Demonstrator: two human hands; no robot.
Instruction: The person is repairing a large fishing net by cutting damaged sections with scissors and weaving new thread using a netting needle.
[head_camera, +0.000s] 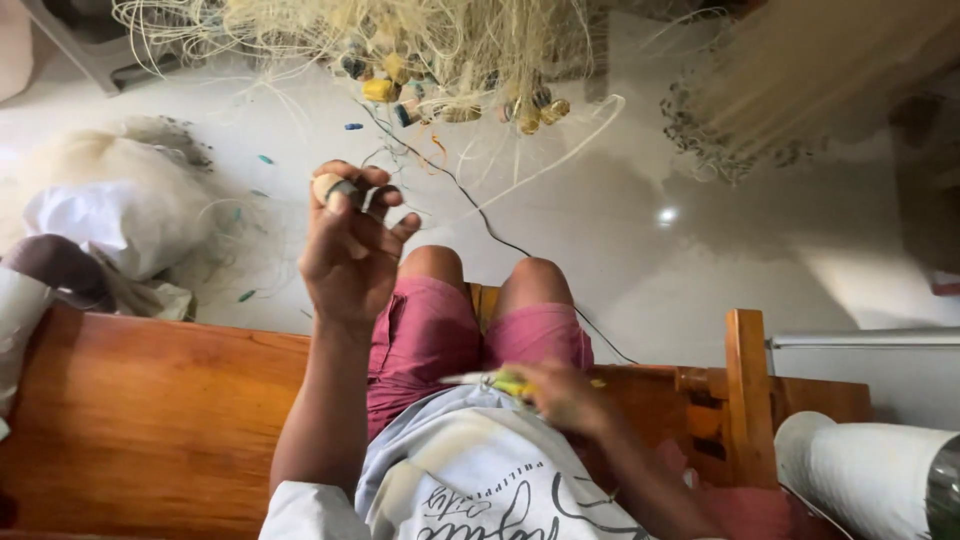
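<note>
One head cam, looking steeply down, close on lap, bench (150, 420) & floor (700, 250).

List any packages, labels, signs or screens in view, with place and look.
No packages, signs or screens show.
Shirt print: bottom centre, dark script lettering on a pale grey shirt.
White roll: bottom right, cylinder, no label visible.
White sack: on the floor at left, soft bundle, unmarked.
</note>
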